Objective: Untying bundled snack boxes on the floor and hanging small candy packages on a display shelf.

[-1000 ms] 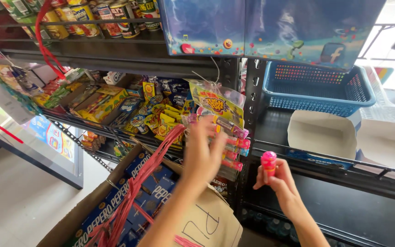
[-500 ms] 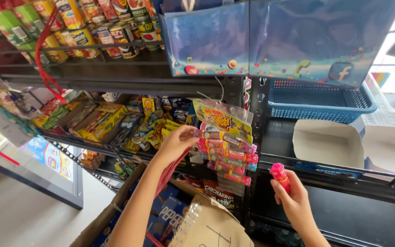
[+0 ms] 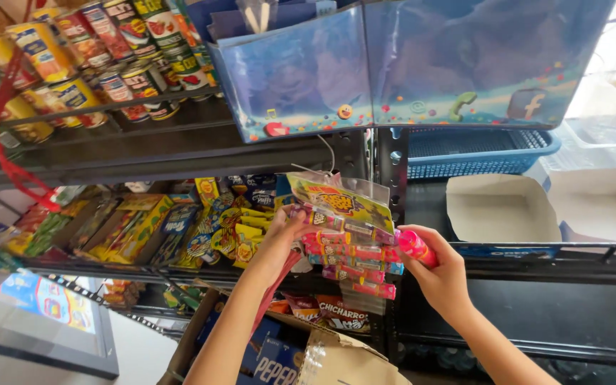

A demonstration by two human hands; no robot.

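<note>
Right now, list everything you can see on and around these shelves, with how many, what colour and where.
hanging candy pack: one, clear with pink tubes, on the shelf post, centre
pink candy tube: one, in the right hand
tins: many, mixed colours, top shelf left
snack boxes: many, yellow and blue, middle shelf left
blue bags: two, top centre
basket: one, blue, right shelf
white trays: two, right shelf
cardboard box: one, brown, bottom
left hand: touching the pack
right hand: gripping the tube
</note>
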